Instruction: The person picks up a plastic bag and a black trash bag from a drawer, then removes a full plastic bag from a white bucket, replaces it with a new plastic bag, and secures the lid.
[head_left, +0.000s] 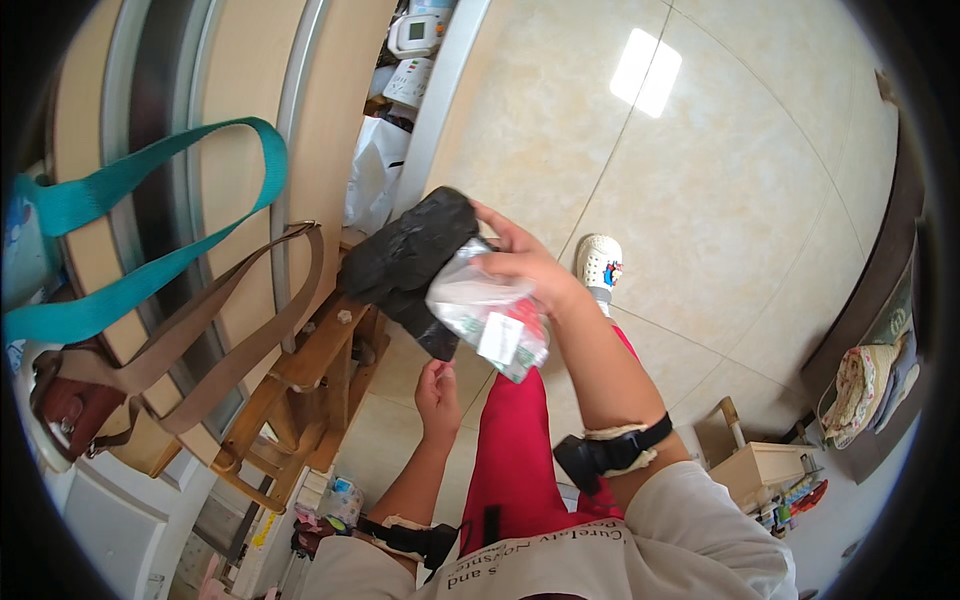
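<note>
My right hand (521, 266) is shut on a black plastic bundle (412, 255) and a clear plastic bag (491, 311) with red and green print and a white label. The clear bag lies against the near right side of the black bundle. Below the bundle's lower tip is my left hand (439, 390), its fingers curled close to the black plastic; whether they pinch its edge cannot be told. Both things are held in the air above the tiled floor (690, 172).
A wooden rack (307, 352) stands left of the hands, beside a partly open sliding cabinet (382, 150) holding bags and boxes. Teal (150, 165) and brown straps (300, 285) hang at the left. A small wooden cabinet (757, 469) stands at the lower right.
</note>
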